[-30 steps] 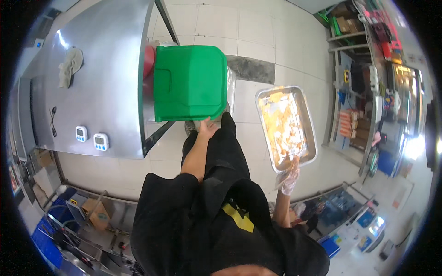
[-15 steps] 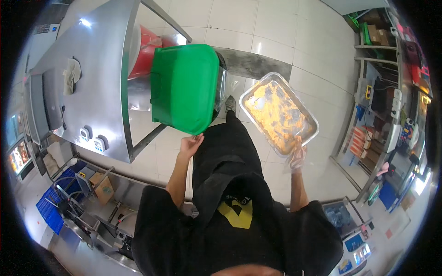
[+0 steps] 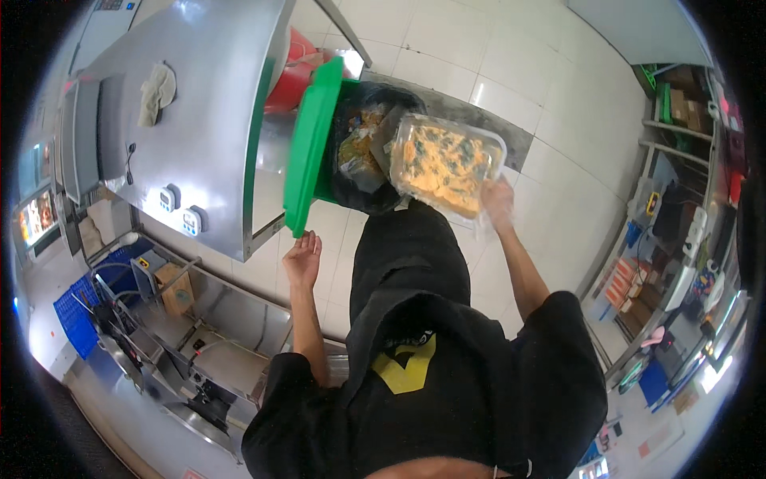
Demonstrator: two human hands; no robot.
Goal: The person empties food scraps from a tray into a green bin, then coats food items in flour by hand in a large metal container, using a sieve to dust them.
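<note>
A crumpled beige cloth (image 3: 158, 93) and two small white timers (image 3: 191, 222) lie on a stainless-steel table (image 3: 219, 104). A red rounded container (image 3: 289, 90) shows past its edge. Near a blue plastic basket (image 3: 74, 319) sits a brown cardboard box (image 3: 173, 289).

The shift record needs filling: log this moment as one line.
left hand: at edge of raised green lid | right hand: gloved, holding tray with orange food | black bin liner: open, waste inside

The person's left forearm (image 3: 309, 327) points almost to twelve o'clock, the bare left hand (image 3: 302, 259) half curled. Across from it I see the right forearm (image 3: 525, 271) slanting inward toward eleven; the clear-gloved right hand (image 3: 498, 203) keeps a firm grip at one o'clock from the torso (image 3: 471, 399).
</note>
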